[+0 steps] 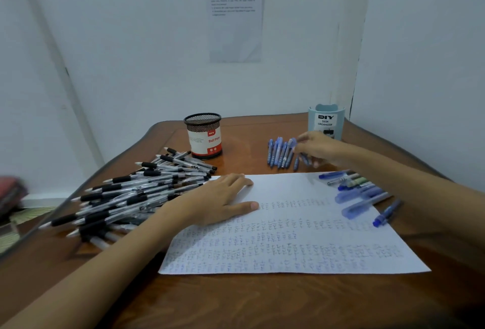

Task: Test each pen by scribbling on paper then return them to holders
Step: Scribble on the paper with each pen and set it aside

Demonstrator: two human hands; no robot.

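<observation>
Found left hand [223,197] flat on the upper-left of the scribbled paper [288,239], fingers straight. Noted right hand [317,148], blurred, at the row of blue pens [278,154] just before the pale blue organizer [326,122]; grip not determinable. Recorded heap of black-grip pens [131,192] left of the paper, beside the mesh holder [203,135]. Logged mixed pens [359,193] across the paper's right edge.

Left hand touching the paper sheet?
Touching. Head view: the left hand lies flat on the paper at its far left corner, with fingers and thumb resting on the sheet.
</observation>
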